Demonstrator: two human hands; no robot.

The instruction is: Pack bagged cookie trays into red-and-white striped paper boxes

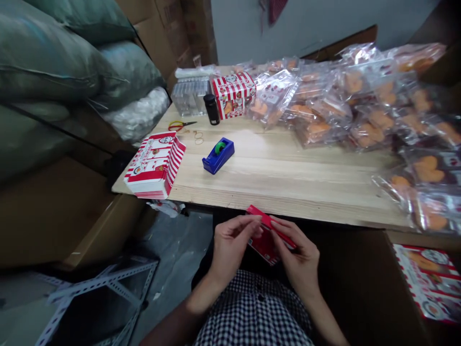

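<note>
A red printed cardboard box (264, 245) is tilted in my lap, just below the table's front edge. My right hand (298, 257) grips its right side, thumb and fingers pressed along the red edge. My left hand (232, 242) is at the box's upper left, thumb and fingertips pinched together; whatever they pinch, if anything, is too small to make out. Beyond my hands, a blue tape dispenser (218, 156) with a green roll stands on the table. To its left lies a stack of flat red-and-white striped cartons (153, 166).
Many clear bags of orange pieces (367, 127) cover the table's back and right. Near the back stand a striped box (234, 96), a black bottle (212, 109) and clear plastic cases (190, 96). Scissors (176, 126) lie at left. Stuffed sacks (46, 62) and a metal frame (104, 288) flank the left.
</note>
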